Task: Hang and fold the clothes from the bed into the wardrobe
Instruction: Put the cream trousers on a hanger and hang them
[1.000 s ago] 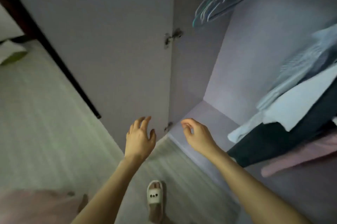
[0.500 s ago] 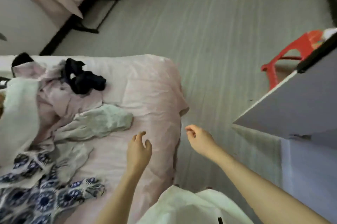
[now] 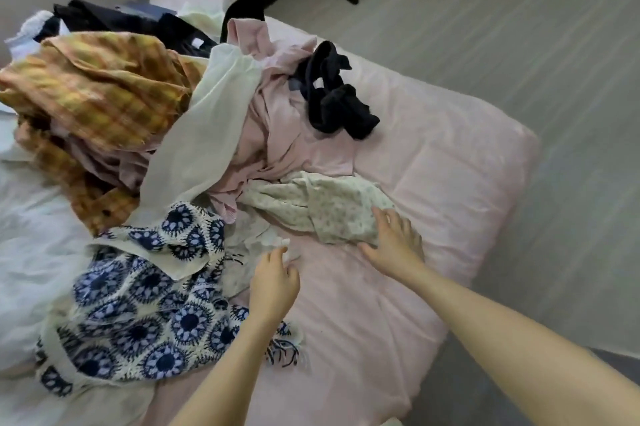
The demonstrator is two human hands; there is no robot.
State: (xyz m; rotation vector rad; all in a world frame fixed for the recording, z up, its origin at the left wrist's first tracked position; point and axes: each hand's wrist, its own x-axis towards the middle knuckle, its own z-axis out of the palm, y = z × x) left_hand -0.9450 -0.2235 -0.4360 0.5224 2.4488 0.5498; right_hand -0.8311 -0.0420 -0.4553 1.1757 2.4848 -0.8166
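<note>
Reaching for the next piece, my right hand (image 3: 393, 245) lies flat with straight fingers on the pale flowered garment (image 3: 329, 207) at mid-frame, gripping nothing yet — my left hand (image 3: 273, 283), loosely open, hovers just beside it. Next, I'd say, comes gathering the cloth and lifting it free of the heap. Pink bed (image 3: 433, 183) below, grey floor (image 3: 519, 44) at upper right — the wardrobe isn't in view.

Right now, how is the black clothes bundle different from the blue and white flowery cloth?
The black clothes bundle is one dark colour; the blue and white flowery cloth has round patterns. The bundle is small and scrunched up; the cloth is bigger and spread out. The bundle lies far from both hands; the cloth is beside the left hand. Both lie on the pink bed.
</note>
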